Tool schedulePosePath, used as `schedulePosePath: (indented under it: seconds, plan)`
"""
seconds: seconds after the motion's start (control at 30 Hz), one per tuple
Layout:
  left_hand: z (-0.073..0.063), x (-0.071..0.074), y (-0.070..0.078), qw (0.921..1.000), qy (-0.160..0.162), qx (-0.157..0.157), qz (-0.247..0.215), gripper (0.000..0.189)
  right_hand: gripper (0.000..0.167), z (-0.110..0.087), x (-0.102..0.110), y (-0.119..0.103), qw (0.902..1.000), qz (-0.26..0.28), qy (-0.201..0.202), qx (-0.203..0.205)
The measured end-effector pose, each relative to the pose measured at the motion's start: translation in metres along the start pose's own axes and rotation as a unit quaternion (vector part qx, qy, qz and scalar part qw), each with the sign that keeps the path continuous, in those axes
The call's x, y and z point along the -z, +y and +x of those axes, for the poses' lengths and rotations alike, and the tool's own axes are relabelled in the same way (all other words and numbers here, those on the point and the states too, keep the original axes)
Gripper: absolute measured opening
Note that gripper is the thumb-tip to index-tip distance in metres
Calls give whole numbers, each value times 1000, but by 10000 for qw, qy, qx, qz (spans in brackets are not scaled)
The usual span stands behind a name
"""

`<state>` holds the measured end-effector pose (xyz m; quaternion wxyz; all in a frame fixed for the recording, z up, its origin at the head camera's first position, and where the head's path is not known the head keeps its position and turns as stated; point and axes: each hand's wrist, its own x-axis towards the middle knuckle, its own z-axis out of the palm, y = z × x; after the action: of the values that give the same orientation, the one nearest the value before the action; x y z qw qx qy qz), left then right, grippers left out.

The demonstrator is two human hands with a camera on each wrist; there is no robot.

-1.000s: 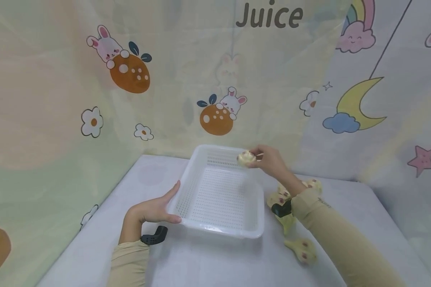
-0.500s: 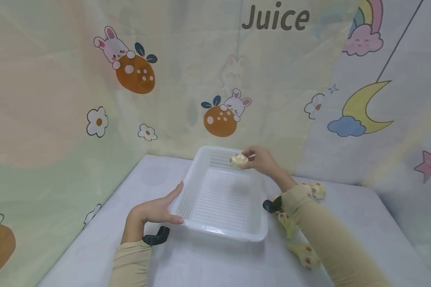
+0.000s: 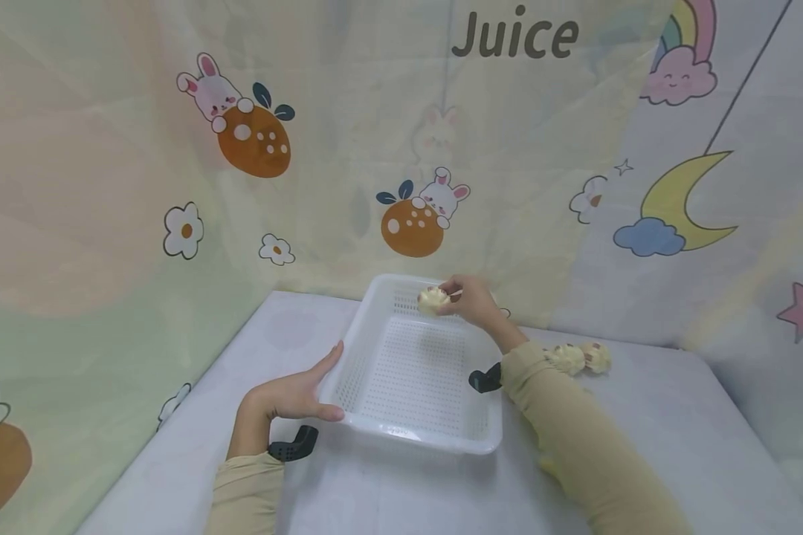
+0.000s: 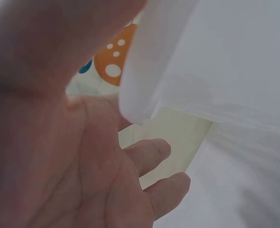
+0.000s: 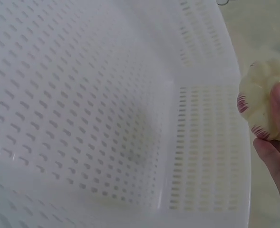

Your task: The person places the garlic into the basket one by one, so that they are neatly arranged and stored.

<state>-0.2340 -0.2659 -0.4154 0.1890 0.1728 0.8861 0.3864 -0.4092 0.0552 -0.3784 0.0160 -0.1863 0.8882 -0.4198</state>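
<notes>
The right hand (image 3: pixel 471 303) is pinching the garlic (image 3: pixel 431 301) up by the far end of the white basket (image 3: pixel 415 436) while the left hand (image 3: pixel 294 394) is holding the basket's side, so letting go too soon could be sending the garlic bouncing onto the table (image 3: pixel 348 498).

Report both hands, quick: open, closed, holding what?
Left hand: closed, holding the white basket by its left edge.
Right hand: closed, pinching a pale garlic bulb between thumb and fingers.
</notes>
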Motion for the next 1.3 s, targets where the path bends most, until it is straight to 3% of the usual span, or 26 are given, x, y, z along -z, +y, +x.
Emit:
schedulePosePath:
  seconds: [0.33,0.67,1.3]
  plan:
    - [1,0,-2,10000,40,-63,0,124,41,11,-15,13,9993,293,165,144]
    - [-1,-1,0,9999,46,-110,10,124,42,16,-32,21,9989,182,254,-346]
    - [-2,0,1,10000,25,-29,-49,123,41,17,-61,30,9974,340,425,-474]
